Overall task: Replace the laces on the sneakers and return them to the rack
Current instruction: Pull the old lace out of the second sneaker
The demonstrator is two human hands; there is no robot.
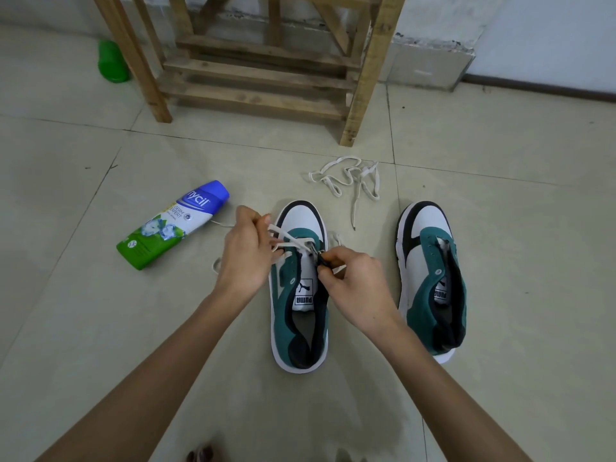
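Looking down from my head, I am bending over the tiled floor (100,328) with both teal-and-white Puma sneakers pointing toward the wooden rack (260,78). I am lacing the middle sneaker (300,216). My left hand (246,251) is gripping the white lace (291,242) in curled fingers, holding its strands taut across the lower eyelets. My right hand (353,285) is pinching the lace tip at an eyelet on the shoe's right edge.

The other sneaker (430,278) is standing unlaced to the right, and a spare lace (346,176) is lying near the rack.

If my left hand is pulling too hard, I am risking uneven ends, or the tip slipping from my pinch. The trailing end could snag by the Nycil powder bottle (173,225).
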